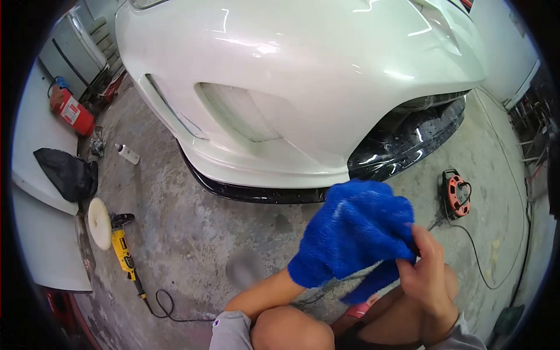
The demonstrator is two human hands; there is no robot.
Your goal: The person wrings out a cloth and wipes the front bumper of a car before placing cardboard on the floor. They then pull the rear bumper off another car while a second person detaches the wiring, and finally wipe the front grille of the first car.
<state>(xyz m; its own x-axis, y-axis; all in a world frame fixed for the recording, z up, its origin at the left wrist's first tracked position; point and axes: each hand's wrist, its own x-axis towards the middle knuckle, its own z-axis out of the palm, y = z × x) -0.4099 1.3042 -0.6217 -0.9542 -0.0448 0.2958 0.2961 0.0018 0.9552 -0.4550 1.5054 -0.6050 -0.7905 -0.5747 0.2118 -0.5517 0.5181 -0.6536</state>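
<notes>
A fluffy blue microfiber cloth (356, 233) is draped over my left hand, hiding its fingers; only the wrist and forearm (265, 296) come out below it. My right hand (429, 268) pinches the cloth's right edge between thumb and fingers. A loose end of the cloth hangs under the hands. Just beyond them stands the glossy white car bumper (291, 116), with a black lower lip (262, 193) along its bottom. The top of the cloth overlaps the bumper's lower edge in this view.
On the concrete floor (192, 251) at left lie a yellow polisher (123, 251) with a white pad (100, 224), a white bottle (127, 154) and a black bag (67, 174). A red fire extinguisher (71, 109) stands behind. At right sits an orange cable reel (458, 195) with trailing cord.
</notes>
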